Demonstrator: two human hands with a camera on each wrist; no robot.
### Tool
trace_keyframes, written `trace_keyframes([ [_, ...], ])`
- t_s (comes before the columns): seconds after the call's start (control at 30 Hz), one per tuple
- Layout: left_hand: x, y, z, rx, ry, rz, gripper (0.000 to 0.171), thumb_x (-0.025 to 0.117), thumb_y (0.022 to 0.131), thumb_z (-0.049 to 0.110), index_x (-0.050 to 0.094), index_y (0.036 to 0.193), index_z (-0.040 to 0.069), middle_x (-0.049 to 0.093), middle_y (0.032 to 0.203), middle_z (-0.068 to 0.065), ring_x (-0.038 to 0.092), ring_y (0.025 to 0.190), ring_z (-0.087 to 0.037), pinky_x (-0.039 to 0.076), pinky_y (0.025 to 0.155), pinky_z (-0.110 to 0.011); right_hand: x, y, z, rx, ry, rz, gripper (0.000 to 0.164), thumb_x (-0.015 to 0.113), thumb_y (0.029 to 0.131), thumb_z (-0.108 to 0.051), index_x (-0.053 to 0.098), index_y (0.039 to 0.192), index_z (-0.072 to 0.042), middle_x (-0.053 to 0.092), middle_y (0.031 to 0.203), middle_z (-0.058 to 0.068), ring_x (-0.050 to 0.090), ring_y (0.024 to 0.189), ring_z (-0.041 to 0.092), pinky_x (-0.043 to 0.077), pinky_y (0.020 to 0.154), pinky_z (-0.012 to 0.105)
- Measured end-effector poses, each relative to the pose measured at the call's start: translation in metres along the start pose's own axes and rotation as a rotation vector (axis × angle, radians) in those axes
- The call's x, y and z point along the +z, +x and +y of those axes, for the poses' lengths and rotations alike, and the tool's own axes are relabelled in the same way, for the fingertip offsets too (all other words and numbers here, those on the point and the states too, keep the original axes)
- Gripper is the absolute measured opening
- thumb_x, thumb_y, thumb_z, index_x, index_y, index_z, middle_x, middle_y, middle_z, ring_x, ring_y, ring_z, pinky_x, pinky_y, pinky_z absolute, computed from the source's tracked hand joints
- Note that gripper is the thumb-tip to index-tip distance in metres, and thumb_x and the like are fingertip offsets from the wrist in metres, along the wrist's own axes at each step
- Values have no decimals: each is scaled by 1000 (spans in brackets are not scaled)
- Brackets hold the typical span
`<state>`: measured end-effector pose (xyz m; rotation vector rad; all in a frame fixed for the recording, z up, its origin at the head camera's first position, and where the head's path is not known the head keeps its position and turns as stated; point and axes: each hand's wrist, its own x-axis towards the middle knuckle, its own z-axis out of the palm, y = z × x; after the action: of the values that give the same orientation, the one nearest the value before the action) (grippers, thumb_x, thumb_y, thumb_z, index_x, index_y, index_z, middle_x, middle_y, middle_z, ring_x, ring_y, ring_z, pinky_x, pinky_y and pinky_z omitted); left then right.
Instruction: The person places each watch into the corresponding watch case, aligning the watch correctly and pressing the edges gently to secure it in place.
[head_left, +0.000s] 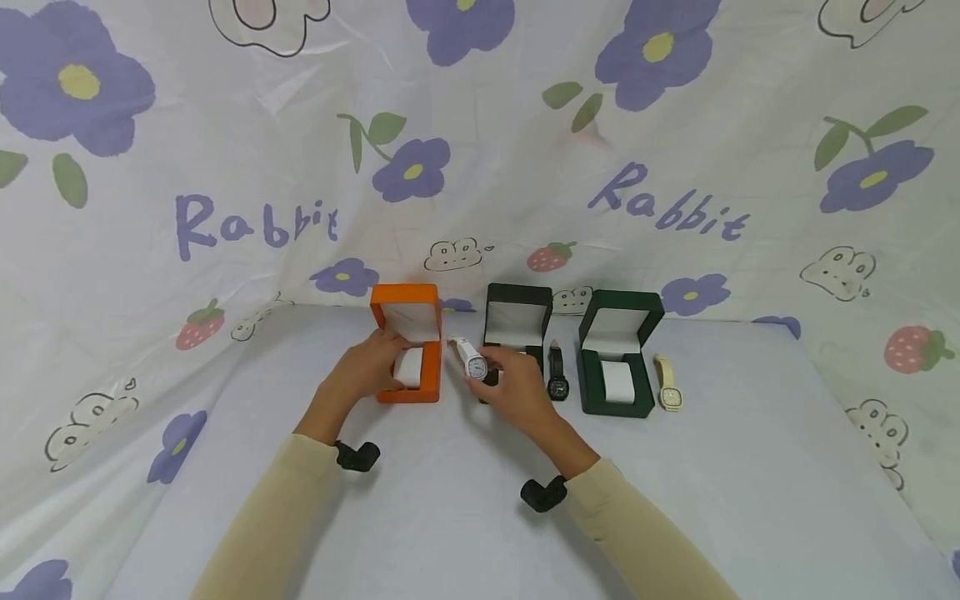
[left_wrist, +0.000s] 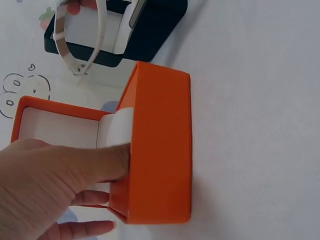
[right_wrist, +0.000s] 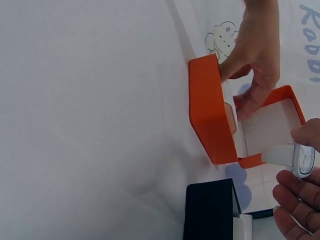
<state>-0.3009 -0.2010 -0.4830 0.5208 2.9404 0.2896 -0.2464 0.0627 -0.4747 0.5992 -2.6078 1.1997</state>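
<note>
My left hand (head_left: 365,367) reaches into the open orange watch box (left_wrist: 162,145), thumb and fingers pinching the white cushion (head_left: 409,367) inside. Part of that cushion is hidden behind the hand. Just right of the box, my right hand (head_left: 517,385) holds a white watch (head_left: 471,360) by its case, between thumb and fingers. Its strap forms a closed loop (left_wrist: 100,37) in the left wrist view, pointing toward the orange box. Behind the right hand, a black watch box (head_left: 517,304) stands with its lid up, its lower part mostly covered.
A black watch (head_left: 557,375) lies between the black box and an open dark green box (head_left: 645,396) with a white cushion in it. Beside the green box lies a gold-coloured watch (head_left: 668,385). A printed cloth (head_left: 480,200) hangs behind the white table surface (head_left: 450,500).
</note>
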Motion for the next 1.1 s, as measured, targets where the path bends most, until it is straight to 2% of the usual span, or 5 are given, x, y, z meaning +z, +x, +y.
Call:
trace_keyframes([
  [0.1, 2, -2, -3, 20, -7, 26, 70, 93, 75, 29, 64, 136, 9, 63, 128, -9, 53, 116, -26, 51, 105, -45, -1, -2, 3, -14, 65, 23, 47, 86, 82, -13, 70, 124, 0, 75, 104, 13, 70, 95, 26, 59, 89, 47],
  [0.3, 4, -6, -8, 65, -35, 95, 75, 95, 72, 33, 65, 136, 8, 65, 128, -9, 57, 116, -27, 50, 106, -46, -3, -8, 6, 16, 156, 53, 45, 87, 81, -11, 72, 123, -2, 75, 102, 12, 69, 95, 27, 58, 90, 50],
  [0.6, 10, -19, -12, 96, -194, 197, 76, 92, 77, 25, 59, 142, 5, 51, 141, -14, 55, 124, -31, 47, 109, -47, -11, -15, 5, 110, 256, 107, 45, 85, 84, -15, 71, 126, -7, 74, 112, 9, 69, 102, 23, 56, 91, 52],
  [0.93, 17, -25, -17, 168, -330, 300, 73, 92, 76, 18, 60, 140, 5, 46, 138, -11, 52, 123, -31, 49, 106, -48, -24, -21, 7, 73, 361, 156, 43, 83, 86, -11, 69, 126, -4, 71, 120, 10, 70, 103, 21, 56, 96, 47],
  [1.1, 16, -29, -17, 207, -372, 346, 73, 92, 76, 17, 60, 141, 5, 44, 140, -12, 49, 124, -32, 50, 106, -49, -30, -26, 6, 90, 413, 174, 44, 83, 86, -10, 69, 127, -4, 71, 120, 11, 69, 105, 22, 53, 98, 52],
])
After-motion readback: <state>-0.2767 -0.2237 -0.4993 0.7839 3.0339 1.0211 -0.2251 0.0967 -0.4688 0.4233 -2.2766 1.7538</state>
